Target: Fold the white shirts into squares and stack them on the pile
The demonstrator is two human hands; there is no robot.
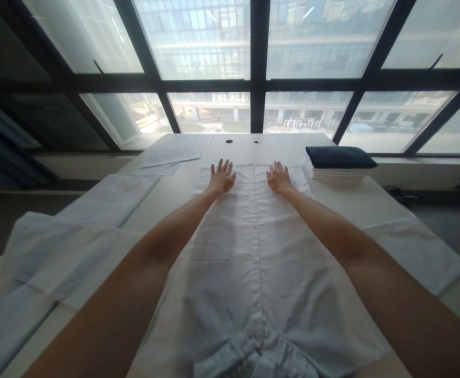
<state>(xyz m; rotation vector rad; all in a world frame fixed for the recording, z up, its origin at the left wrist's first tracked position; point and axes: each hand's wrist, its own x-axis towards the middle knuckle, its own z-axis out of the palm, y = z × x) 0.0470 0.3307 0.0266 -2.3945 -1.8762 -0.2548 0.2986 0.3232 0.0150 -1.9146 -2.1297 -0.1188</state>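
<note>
Buttoned white shirt (249, 252) fills the lower centre of the frame, spread along a table (281, 149). Left hand (222, 177) and right hand (279, 177) press flat, fingers spread, apart. Folded stack (340, 163) upper right; papers (170, 156) upper left.

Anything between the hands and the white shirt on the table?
Nothing visible. The left hand and right hand both lie flat, fingers spread, directly on the far end of the white button-up shirt, one each side of its button placket. The folded stack with a dark blue item on top sits off to the right, apart from the hands.
</note>
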